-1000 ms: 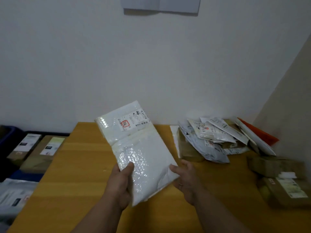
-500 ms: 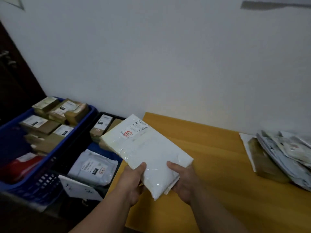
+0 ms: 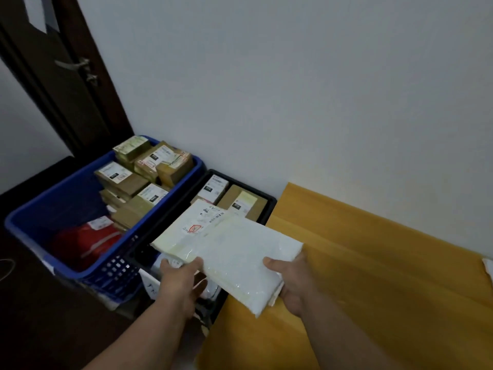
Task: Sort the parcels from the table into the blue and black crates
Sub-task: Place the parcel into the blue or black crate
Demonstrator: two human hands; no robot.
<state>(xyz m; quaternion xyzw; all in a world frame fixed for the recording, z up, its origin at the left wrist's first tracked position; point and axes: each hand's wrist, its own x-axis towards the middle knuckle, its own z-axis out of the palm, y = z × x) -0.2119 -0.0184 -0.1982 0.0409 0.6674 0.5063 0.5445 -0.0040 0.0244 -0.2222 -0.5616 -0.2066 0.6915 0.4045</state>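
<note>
From the head view, your left hand (image 3: pixel 181 283) and right hand (image 3: pixel 293 281) each pinch the near edge of the white padded plastic mailer (image 3: pixel 229 252), held over the black plastic crate (image 3: pixel 269 202) beside the blue plastic crate (image 3: pixel 66 188), off the yellow wooden surface (image 3: pixel 373 263). It looks light, soft and slick; grip both edges firmly.

Two crates stood at the left of the frame: one blue crate (image 3: pixel 32 222) and one black crate (image 3: pixel 270 202) beside it. The blue crate held about six brown boxes (image 3: pixel 120 177) and one red parcel (image 3: pixel 88 244), while two labelled boxes (image 3: pixel 241 202) showed in the black one. At lower centre, two hands held one white parcel (image 3: pixel 229 252).
</note>
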